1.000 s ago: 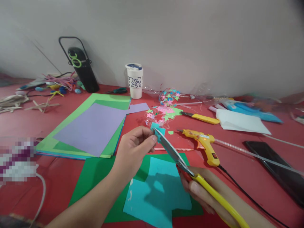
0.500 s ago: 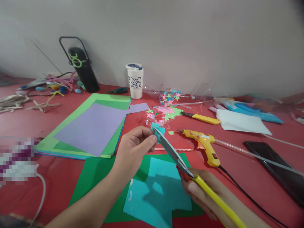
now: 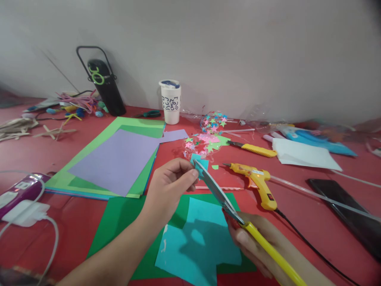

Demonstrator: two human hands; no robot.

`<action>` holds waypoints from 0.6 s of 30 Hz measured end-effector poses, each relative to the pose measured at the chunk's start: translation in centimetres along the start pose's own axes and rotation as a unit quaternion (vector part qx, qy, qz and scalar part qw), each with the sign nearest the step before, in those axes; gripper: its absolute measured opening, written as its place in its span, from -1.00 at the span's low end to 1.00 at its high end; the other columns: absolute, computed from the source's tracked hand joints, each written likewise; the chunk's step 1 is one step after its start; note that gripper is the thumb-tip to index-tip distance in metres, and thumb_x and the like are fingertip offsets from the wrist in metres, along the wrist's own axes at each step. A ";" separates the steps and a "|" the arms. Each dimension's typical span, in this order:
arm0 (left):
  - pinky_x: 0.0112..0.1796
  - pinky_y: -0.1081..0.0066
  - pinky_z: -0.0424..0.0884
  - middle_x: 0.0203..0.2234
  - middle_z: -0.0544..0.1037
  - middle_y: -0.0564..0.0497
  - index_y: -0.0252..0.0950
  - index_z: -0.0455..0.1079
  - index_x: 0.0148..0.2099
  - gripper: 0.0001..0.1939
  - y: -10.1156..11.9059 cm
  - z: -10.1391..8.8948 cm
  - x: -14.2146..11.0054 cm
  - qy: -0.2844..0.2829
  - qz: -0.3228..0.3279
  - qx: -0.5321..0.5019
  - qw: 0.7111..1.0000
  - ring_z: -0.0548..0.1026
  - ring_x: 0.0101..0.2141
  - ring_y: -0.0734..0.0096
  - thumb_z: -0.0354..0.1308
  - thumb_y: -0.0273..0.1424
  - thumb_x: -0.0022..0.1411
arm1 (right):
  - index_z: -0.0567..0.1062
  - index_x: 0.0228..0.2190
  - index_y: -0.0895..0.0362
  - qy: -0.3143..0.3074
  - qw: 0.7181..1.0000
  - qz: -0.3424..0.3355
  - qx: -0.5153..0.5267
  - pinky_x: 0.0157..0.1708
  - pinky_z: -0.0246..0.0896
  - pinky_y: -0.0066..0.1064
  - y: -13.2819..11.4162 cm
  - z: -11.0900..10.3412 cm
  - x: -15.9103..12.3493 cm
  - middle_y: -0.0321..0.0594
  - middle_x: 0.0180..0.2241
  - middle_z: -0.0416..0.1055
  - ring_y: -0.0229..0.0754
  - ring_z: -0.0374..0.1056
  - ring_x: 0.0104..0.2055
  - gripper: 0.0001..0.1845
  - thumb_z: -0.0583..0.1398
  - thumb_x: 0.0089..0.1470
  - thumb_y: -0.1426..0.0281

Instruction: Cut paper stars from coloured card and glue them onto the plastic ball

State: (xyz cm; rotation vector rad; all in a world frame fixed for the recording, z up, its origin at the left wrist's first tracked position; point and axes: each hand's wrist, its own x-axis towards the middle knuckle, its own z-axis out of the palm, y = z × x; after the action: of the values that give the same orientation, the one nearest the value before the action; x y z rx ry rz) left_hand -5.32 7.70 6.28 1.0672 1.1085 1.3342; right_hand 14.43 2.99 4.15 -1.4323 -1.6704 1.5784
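My left hand [image 3: 166,190] pinches a small teal paper piece [image 3: 200,165] between thumb and fingers, above the red table. My right hand [image 3: 258,242] grips yellow-handled scissors [image 3: 238,216] whose blades reach up to the teal piece and touch it at its edge. Below both hands lies a larger teal sheet [image 3: 198,242] with cut-out notches, on a dark green sheet [image 3: 119,218].
A yellow glue gun [image 3: 256,182] with a black cord lies right of the scissors. A pile of small paper stars [image 3: 208,139], a yellow craft knife [image 3: 253,149], a white cup [image 3: 170,102], stacked green and purple paper [image 3: 116,159], a black phone [image 3: 348,210] and a purple charger [image 3: 20,194] surround me.
The hands and scissors have barely moved. The view shifted slightly, and the purple charger at the left now shows plainly.
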 end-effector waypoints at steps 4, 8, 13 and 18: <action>-0.53 0.55 0.29 -0.66 0.39 0.14 -0.29 0.38 -0.50 -0.90 0.0 0.0 0.0 -0.003 0.000 -0.008 1.000 0.34 -0.59 0.59 0.19 -0.42 0.05 | 0.26 -0.55 0.07 -0.003 1.000 0.005 0.011 -0.74 -0.25 -0.47 0.0 0.0 0.1 -0.47 -0.73 0.01 -0.35 -0.12 -0.72 -0.42 0.05 -0.05 -0.22; -0.52 0.56 0.29 -0.66 0.39 0.14 -0.29 0.38 -0.50 -0.89 0.0 -0.1 -0.1 -0.007 -0.001 -0.013 1.000 0.33 -0.59 0.60 0.19 -0.42 0.05 | 0.21 -0.57 0.06 -0.009 1.000 0.011 0.017 -0.76 -0.32 -0.47 0.0 -0.1 0.1 -0.48 -0.73 -0.01 -0.37 -0.15 -0.73 -0.43 0.08 -0.05 -0.20; -0.53 0.56 0.30 -0.66 0.39 0.14 -0.29 0.38 -0.50 -0.89 0.0 -0.1 -0.1 -0.009 0.001 -0.020 1.000 0.34 -0.59 0.60 0.20 -0.43 0.04 | 0.16 -0.59 0.06 -0.011 1.000 -0.003 0.005 -0.77 -0.29 -0.48 -0.2 -0.2 0.3 -0.48 -0.72 -0.05 -0.38 -0.13 -0.72 -0.39 0.06 -0.09 -0.24; -0.53 0.56 0.30 -0.66 0.39 0.14 -0.28 0.39 -0.50 -0.90 0.1 -0.2 -0.2 -0.009 0.002 -0.031 0.999 0.34 -0.59 0.60 0.21 -0.42 0.03 | 0.16 -0.58 0.06 -0.015 1.000 -0.008 -0.003 -0.77 -0.30 -0.49 -0.3 -0.3 0.3 -0.48 -0.71 -0.06 -0.39 -0.13 -0.72 -0.38 0.04 -0.09 -0.26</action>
State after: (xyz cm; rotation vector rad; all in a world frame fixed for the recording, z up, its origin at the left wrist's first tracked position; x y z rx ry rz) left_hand -5.51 7.51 6.35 1.0344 1.0458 1.3522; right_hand 14.53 3.42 4.39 -1.4021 -1.6994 1.5958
